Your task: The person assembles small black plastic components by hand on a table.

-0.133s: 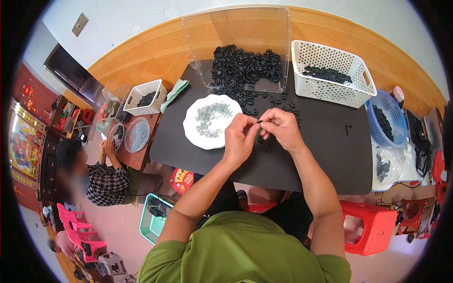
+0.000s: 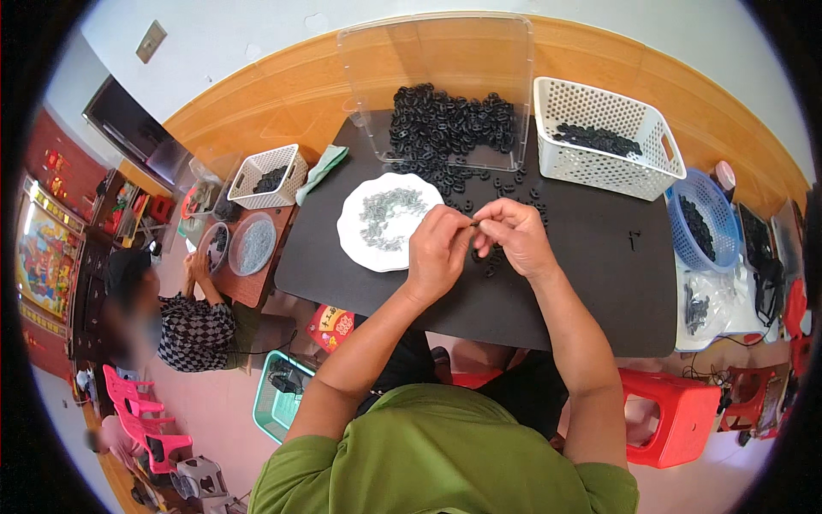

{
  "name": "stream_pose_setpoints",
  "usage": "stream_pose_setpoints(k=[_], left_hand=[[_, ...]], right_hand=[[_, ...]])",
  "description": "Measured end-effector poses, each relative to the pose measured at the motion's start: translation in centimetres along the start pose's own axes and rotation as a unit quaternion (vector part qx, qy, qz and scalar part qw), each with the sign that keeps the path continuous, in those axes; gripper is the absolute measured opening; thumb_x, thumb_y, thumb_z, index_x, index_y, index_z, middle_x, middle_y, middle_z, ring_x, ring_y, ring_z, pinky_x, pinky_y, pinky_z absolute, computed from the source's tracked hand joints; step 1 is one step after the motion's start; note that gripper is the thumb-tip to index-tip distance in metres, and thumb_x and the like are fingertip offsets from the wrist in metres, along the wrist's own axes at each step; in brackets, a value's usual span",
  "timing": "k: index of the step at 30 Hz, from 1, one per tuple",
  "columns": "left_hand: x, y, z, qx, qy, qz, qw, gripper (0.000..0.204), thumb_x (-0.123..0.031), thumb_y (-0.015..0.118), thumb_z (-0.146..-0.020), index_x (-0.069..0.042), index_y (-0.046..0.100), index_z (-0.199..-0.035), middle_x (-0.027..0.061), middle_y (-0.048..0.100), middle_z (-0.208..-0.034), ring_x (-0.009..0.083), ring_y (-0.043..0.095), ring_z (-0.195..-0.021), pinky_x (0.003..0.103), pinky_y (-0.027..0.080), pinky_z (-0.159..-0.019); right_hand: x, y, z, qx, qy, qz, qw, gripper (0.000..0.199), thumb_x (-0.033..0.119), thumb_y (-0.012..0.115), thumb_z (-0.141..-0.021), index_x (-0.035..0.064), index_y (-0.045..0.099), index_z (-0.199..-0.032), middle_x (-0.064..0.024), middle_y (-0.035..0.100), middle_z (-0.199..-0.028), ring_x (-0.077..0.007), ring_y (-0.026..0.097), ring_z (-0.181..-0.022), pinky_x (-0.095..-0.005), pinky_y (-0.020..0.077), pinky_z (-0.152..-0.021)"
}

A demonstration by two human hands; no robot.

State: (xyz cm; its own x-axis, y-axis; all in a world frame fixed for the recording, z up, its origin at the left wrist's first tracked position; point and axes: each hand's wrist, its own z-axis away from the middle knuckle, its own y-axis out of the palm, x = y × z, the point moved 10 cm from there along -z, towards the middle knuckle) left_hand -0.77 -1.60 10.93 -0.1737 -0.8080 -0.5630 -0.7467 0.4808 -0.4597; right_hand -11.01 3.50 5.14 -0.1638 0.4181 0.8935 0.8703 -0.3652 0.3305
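Note:
Over the dark table, my left hand (image 2: 437,257) and my right hand (image 2: 521,244) meet fingertip to fingertip. Both are closed in a pinch on a small black part (image 2: 474,224), whose details are mostly covered by the fingers. Just left of my left hand is a white scalloped plate (image 2: 352,236) with many small clear pieces (image 2: 387,214) on it. Loose black oval parts (image 2: 462,184) lie beyond my hands, and a few show beneath them. They trail out of a heap (image 2: 445,124) in a clear plastic bin (image 2: 368,51) tipped on its side.
A white perforated basket (image 2: 591,170) with black parts stands at the far right, near a blue basket (image 2: 726,214). Small black pieces (image 2: 633,238) lie on the table's right. At left, another person (image 2: 195,330) works at a side table (image 2: 244,289). A red stool (image 2: 685,420) stands right.
The view has shifted very slightly. My hands stay together on the small black part, with only a small movement of the fingers.

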Motion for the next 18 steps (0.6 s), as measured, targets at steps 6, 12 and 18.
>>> stream_pose_setpoints(k=[6, 12, 18], left_hand=[[-3.6, -0.1, 0.5, 0.004, 0.154, -0.125, 0.980, 0.021, 0.004, 0.061, -0.060, -0.002, 0.059, -0.080, 0.0093, 0.055, -0.077, 0.0251, 0.056, -0.069, 0.033, 0.046, -0.056], [-2.9, -0.6, 1.4, 0.011, 0.154, -0.104, 0.983, 0.018, 0.004, 0.062, -0.064, -0.001, 0.060, -0.082, 0.0096, 0.055, -0.079, 0.0244, 0.056, -0.069, 0.032, 0.047, -0.056], [8.6, -6.6, 0.5, 0.022, -0.124, -0.170, 0.977, 0.003, -0.001, 0.059, -0.071, -0.002, 0.059, -0.073, 0.0143, 0.055, -0.073, 0.0317, 0.057, -0.071, 0.040, 0.045, -0.062]], right_hand=[[-2.9, -0.3, 1.0, 0.011, 0.175, -0.048, 0.983, 0.015, 0.016, 0.058, -0.084, 0.0012, 0.058, -0.079, -0.0057, 0.058, -0.066, -0.0091, 0.053, -0.049, -0.0207, 0.0430, -0.041], [-3.4, -0.6, 1.0, 0.008, 0.191, -0.066, 0.979, 0.010, 0.008, 0.061, -0.079, -0.0007, 0.057, -0.076, -0.0067, 0.057, -0.063, -0.0090, 0.049, -0.043, -0.0208, 0.0393, -0.037], [-1.6, -3.7, -0.1, -0.102, 0.089, -0.116, 0.984, 0.007, 0.006, 0.058, -0.079, -0.0004, 0.056, -0.076, -0.0052, 0.054, -0.063, -0.0073, 0.046, -0.045, -0.0211, 0.0385, -0.037]])
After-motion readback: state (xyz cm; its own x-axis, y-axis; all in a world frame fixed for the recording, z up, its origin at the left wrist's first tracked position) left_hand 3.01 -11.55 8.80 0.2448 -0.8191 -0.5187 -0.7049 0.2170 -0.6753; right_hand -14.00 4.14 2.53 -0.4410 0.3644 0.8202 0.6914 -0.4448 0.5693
